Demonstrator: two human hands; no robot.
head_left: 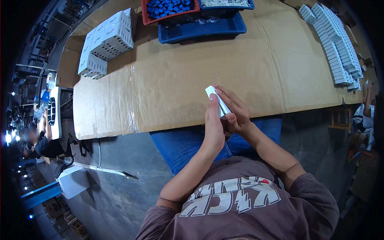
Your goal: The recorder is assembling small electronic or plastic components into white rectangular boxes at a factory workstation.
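Note:
A small white box (212, 91) is pressed between my two hands, just above the near edge of the cardboard-covered table. My left hand (215, 120) lies along its left side, thumb near the top. Against the right side rests my right hand (235, 108), with its fingers stretched toward the far end and its thumb at the near end. The palms hide most of the box, so its contents cannot be made out.
Stacks of white boxes (106, 40) stand at the back left. Long rows of white boxes (336, 44) line the far right. At the back are a red bin (149, 19) of blue parts and a blue tray (202, 34). Another person (50, 140) sits at far left.

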